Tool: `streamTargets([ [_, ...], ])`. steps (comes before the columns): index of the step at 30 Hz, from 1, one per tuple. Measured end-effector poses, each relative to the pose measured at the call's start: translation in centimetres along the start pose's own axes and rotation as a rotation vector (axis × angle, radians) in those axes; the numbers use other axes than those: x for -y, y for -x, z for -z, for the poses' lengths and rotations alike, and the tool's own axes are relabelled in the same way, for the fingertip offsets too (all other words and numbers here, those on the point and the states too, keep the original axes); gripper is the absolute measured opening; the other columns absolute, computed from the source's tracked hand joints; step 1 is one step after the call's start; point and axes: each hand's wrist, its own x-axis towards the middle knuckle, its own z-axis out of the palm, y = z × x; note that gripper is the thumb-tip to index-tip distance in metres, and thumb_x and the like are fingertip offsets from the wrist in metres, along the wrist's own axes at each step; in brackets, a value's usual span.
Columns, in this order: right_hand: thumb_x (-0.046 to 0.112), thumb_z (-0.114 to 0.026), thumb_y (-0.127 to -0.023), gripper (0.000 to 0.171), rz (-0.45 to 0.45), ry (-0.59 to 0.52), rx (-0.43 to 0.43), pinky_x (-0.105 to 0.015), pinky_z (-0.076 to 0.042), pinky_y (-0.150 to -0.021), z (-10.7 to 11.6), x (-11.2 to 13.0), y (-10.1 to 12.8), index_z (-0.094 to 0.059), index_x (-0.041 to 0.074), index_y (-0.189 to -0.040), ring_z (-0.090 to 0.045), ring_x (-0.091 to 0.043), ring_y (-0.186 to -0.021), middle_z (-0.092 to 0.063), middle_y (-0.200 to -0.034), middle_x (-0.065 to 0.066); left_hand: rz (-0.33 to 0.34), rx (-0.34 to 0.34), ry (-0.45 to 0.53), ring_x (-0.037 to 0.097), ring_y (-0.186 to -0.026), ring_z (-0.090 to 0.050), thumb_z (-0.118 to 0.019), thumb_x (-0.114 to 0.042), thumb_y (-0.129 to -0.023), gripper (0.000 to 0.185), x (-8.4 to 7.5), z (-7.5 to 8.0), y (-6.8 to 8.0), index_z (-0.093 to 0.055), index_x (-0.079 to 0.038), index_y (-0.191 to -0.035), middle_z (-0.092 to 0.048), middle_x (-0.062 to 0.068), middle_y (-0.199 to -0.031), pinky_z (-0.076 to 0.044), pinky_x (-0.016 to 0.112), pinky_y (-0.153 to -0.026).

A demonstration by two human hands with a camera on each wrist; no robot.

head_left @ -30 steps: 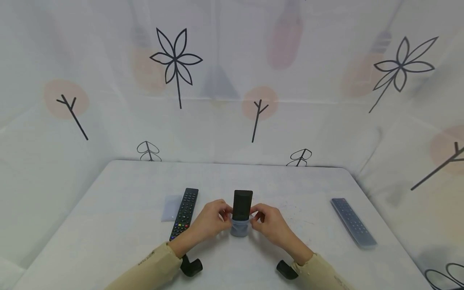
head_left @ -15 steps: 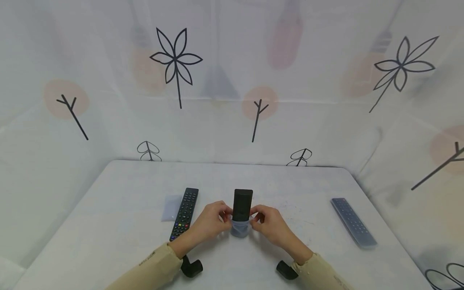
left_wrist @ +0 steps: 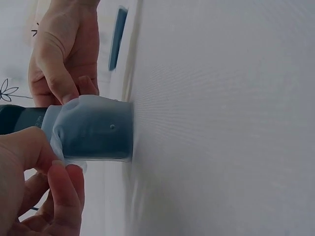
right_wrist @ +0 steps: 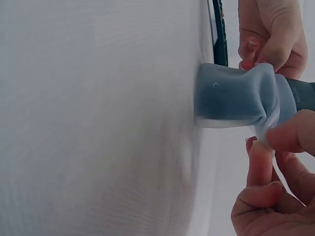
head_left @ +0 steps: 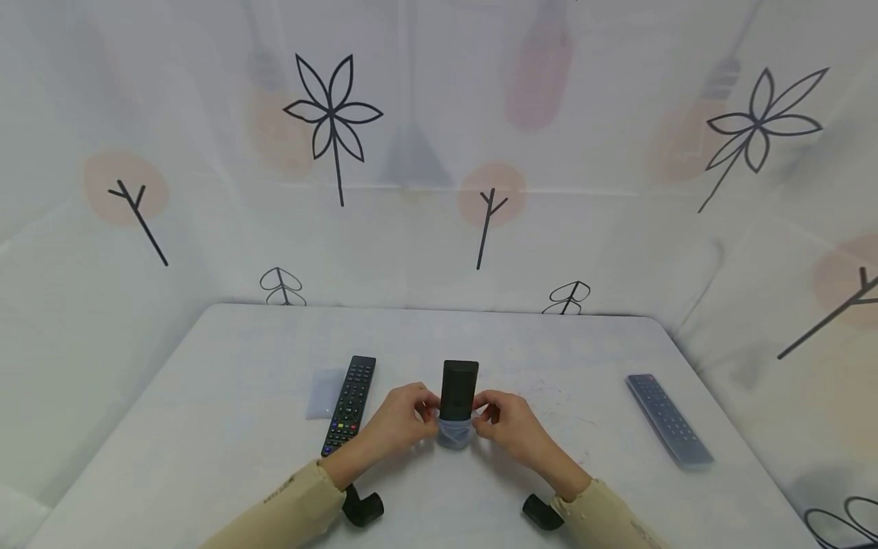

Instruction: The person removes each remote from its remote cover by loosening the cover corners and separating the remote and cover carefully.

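A black remote control [head_left: 458,390] stands on end mid-table, its plain back facing me. Its lower part is inside a translucent bluish silicone sleeve [head_left: 454,435], which is bunched in folds around it; the sleeve's bottom [left_wrist: 120,130] meets the table. From the left side, my left hand [head_left: 405,415] pinches the sleeve's edge between thumb and fingers. My right hand [head_left: 513,425] pinches the opposite edge, and in the right wrist view the folded sleeve rim [right_wrist: 268,98] is stretched between both hands. The remote's button side is hidden in the head view.
To the left, another black remote [head_left: 350,404] lies partly over a flat translucent sleeve [head_left: 321,395]. A remote in a bluish cover [head_left: 668,422] lies at the right. Black wrist-camera parts [head_left: 363,507] show by the sleeves. Printed white cloth [head_left: 411,252] rises behind the table.
Both hands and the bunched edge of the sleeve have shifted very slightly downward in the head view. The grip is the same, and the other remotes have not moved.
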Motion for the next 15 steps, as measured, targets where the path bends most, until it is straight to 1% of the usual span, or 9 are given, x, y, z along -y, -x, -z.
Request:
streamTargets([
  [6,-0.005,-0.070,-0.084,0.018,-0.018,-0.014,0.014,-0.026,-0.044,-0.056,-0.08,-0.28,-0.16,-0.067,0.002,-0.101,-0.055,-0.018,-0.072,-0.061,-0.080,0.000,0.001,0.005,0.012,0.009,-0.075,-0.058,-0.070,0.004,-0.074,0.026,0.03,0.03,-0.02,-0.073,-0.005,-0.098,-0.059,-0.007,-0.082,-0.049,0.024,-0.065],
  [11,-0.004,-0.070,-0.084,0.018,-0.008,-0.011,0.027,-0.026,-0.045,-0.058,0.00,-0.56,-0.34,-0.067,0.002,-0.100,-0.056,-0.016,-0.072,-0.062,-0.080,0.000,0.011,0.018,0.019,0.010,-0.075,-0.059,-0.069,0.004,-0.075,0.027,0.12,0.03,-0.08,-0.074,-0.004,-0.100,-0.060,-0.006,-0.083,-0.049,0.025,-0.065],
  [15,-0.004,-0.070,-0.084,0.017,-0.002,-0.005,0.041,-0.026,-0.045,-0.058,0.03,-0.69,-0.34,-0.067,0.003,-0.099,-0.055,-0.015,-0.071,-0.061,-0.080,0.001,0.005,0.023,0.016,0.010,-0.075,-0.059,-0.069,0.004,-0.075,0.026,0.26,-0.06,-0.06,-0.073,-0.004,-0.099,-0.061,-0.004,-0.083,-0.048,0.024,-0.064],
])
